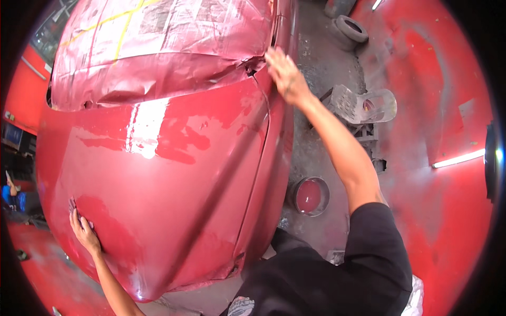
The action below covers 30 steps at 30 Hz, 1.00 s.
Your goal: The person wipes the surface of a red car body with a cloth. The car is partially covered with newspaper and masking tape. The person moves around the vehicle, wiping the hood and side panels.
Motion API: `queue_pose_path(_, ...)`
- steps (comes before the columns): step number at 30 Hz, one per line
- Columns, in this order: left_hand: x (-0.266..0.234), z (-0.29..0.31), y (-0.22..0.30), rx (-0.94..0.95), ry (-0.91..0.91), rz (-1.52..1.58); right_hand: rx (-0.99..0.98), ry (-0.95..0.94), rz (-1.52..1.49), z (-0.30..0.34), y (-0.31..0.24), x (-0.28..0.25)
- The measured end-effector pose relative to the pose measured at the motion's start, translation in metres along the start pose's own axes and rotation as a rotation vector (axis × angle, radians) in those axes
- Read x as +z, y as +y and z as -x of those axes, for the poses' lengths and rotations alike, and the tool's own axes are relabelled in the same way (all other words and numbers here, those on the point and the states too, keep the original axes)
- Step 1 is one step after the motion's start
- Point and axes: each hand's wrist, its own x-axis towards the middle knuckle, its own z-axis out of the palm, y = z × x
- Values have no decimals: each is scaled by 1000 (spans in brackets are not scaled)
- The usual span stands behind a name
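A red car hood point(174, 179) fills the middle of the head view, with darker wet-looking patches and a bright light reflection on it. My left hand point(84, 231) lies on the hood's left part, fingers pressed over a small dark grey-purple piece point(73, 204) like sandpaper or a pad; most of it is hidden beneath them. At the hood's far right corner, my right hand point(284, 73) is stretched out over the fender edge beside the windshield, fingers extended and holding nothing visible. Wrinkled plastic sheeting point(174, 31), coated red and crossed by yellow tape, covers the windshield.
On the grey floor right of the car stands a round bucket point(326, 203) of reddish liquid. Beyond it are a worn plastic chair point(348, 102) and a tire point(351, 29). A red wall point(421, 79) with a lit tube lamp point(458, 158) runs along the right.
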Motion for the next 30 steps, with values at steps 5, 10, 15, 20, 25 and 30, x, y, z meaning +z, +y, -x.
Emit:
queue_pose_path(5, -5, 2, -6, -23, -7, 28, 146, 111, -75, -6, -16, 25)
queue_pose_path(10, -13, -1, 0, -19, 4, -2, 58, 41, -121, 15, -14, 16)
queue_pose_path(15, 6, 2, 7, -14, -23, 54, 23, 230, 57, -70, 60, 14)
queue_pose_path(20, -20, 3, -1, -14, -2, -44, 126, 68, -205, 11, -8, 22)
queue_pose_path(25, -2, 2, 6, 12, -17, -44, 42, 171, -9, -90, 73, 0)
queue_pose_path(30, -17, 2, -1, -24, -6, -31, 149, 173, -189, -21, 23, 32)
